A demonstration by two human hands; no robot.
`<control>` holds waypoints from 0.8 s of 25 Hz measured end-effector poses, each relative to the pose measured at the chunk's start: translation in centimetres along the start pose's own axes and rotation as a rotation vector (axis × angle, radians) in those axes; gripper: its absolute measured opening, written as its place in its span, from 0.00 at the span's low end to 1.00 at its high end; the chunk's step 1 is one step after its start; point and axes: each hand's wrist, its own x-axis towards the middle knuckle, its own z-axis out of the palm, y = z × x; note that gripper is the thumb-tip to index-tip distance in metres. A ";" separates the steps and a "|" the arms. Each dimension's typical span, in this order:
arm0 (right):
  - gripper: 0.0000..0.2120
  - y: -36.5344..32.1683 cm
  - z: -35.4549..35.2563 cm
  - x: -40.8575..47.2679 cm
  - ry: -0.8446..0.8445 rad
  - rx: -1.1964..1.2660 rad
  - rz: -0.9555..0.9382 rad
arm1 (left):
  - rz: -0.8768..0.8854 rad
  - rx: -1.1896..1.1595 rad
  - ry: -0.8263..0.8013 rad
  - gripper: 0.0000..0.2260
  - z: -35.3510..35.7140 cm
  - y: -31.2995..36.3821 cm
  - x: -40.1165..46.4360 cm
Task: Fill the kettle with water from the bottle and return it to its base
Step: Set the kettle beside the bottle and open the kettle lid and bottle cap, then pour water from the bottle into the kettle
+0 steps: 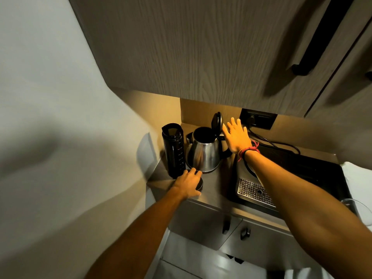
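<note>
A steel kettle [205,156] stands on the counter with its black lid [217,122] tipped up and its mouth open. Just left of it, a tall dark bottle [174,152] stands upright without a cap. My left hand [188,183] lies with curled fingers on a dark round cap [200,185], in front of the kettle and the bottle. My right hand [237,135] is flat with fingers spread, right beside the raised lid and over the kettle's black handle [226,152], holding nothing. Whether a base sits under the kettle is not visible.
An overhead wooden cabinet [201,47] hangs low over the counter [217,190]. To the right are a black hob [302,166] and a perforated metal tray [253,191]. A wall socket [257,118] with cables sits behind. A glass [356,206] stands at the far right.
</note>
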 end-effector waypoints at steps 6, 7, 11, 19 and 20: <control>0.23 0.2 -0.2 0.4 0.006 0.085 0.055 | 0.086 0.194 0.533 0.32 -1.9 0.4 -0.8; 0.23 0.2 -0.2 0.5 0.005 0.109 0.072 | 0.155 0.206 0.699 0.31 -3.3 0.0 -1.0; 0.24 0.2 -0.1 0.7 0.004 0.118 0.056 | -0.141 -0.132 1.237 0.36 -8.9 -2.7 -2.1; 0.28 0.2 -0.3 0.4 -0.045 0.012 0.010 | -0.377 -1.154 0.725 0.40 -7.3 -5.3 -1.4; 0.30 0.1 -0.4 0.3 -0.054 -0.009 0.000 | -0.394 -1.127 0.744 0.37 -7.0 -5.3 -1.2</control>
